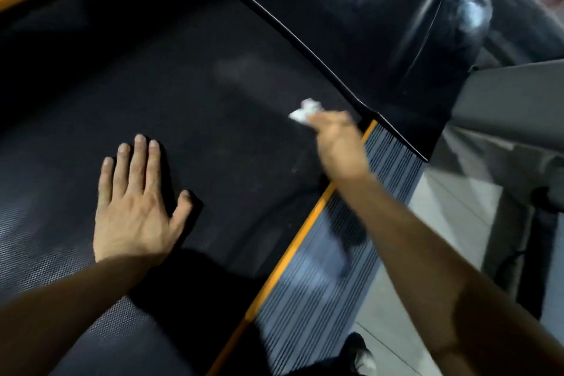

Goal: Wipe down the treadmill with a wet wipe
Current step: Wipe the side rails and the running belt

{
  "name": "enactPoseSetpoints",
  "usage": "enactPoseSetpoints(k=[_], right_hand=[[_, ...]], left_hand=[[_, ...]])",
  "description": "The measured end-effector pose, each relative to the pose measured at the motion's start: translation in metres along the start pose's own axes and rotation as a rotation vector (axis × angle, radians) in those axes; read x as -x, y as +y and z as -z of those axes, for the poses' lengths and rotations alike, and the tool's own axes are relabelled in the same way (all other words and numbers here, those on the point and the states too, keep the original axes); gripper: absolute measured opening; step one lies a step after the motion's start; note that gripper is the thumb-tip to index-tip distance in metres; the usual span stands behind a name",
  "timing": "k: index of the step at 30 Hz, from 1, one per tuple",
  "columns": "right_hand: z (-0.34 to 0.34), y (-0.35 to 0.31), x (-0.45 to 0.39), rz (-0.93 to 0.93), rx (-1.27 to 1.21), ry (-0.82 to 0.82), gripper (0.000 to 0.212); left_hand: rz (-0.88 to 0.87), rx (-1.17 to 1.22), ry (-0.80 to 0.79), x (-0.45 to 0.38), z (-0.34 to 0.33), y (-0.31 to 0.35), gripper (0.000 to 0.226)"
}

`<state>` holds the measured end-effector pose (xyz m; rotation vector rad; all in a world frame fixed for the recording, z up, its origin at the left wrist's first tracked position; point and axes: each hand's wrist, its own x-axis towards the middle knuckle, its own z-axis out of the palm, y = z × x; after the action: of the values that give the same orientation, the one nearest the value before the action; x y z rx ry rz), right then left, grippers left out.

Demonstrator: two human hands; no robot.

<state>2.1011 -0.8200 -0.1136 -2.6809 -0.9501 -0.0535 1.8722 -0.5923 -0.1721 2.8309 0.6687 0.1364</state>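
Currently the wet wipe (pixel 302 111), bunched white, sits on the treadmill belt (pixel 213 101) at its front right corner, just beside the black motor cover (pixel 366 24) and the orange-edged ribbed side rail (pixel 381 192). Right hand (pixel 338 143) grips it, fingers curled round the wad; the hand is blurred, so the exact pinch cannot be told. Left hand (pixel 137 201) rests flat on the belt, fingers straight and spread, holding nothing. Judgement: the step is wiping the belt. Keep the wad pressed flat, stroke in overlapping passes across the belt, keep the left palm braced, and work into the seam below the cover.
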Motion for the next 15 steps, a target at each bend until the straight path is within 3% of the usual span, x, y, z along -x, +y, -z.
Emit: enactPoseSetpoints(k=[2,5,6,8,10,11,14,15], right_hand=[[0.008,0.036,-0.019,-0.28,0.127,-0.004,0.04],[-0.002,-0.003,-0.01,-0.428,0.14,-0.01,0.033],[-0.004,-0.032,0.003,-0.398,0.07,-0.024,0.029],[-0.017,-0.067,0.046,-0.12,-0.034,-0.056,0.032],[-0.014,-0.055,0.059,0.059,-0.032,-0.114,0.033],[-0.011,-0.033,0.049,0.044,0.027,-0.107,0.031],[0.003,0.031,0.003,-0.295,0.259,0.012,0.026],[0.005,0.041,-0.007,-0.363,0.31,0.031,0.034]], left_hand=[[-0.002,0.011,0.007,-0.003,-0.001,0.001,0.087],[0.007,0.004,0.016,-0.002,-0.002,0.0,0.088],[0.008,0.009,0.013,-0.001,-0.001,-0.001,0.088],[0.01,0.011,0.014,0.0,-0.001,0.0,0.087],[0.015,0.009,0.026,-0.001,0.0,0.001,0.087],[0.015,0.009,0.026,0.0,0.0,0.001,0.087],[0.01,0.004,0.029,-0.002,-0.001,0.001,0.087],[0.008,0.004,0.027,-0.002,-0.001,0.001,0.087]])
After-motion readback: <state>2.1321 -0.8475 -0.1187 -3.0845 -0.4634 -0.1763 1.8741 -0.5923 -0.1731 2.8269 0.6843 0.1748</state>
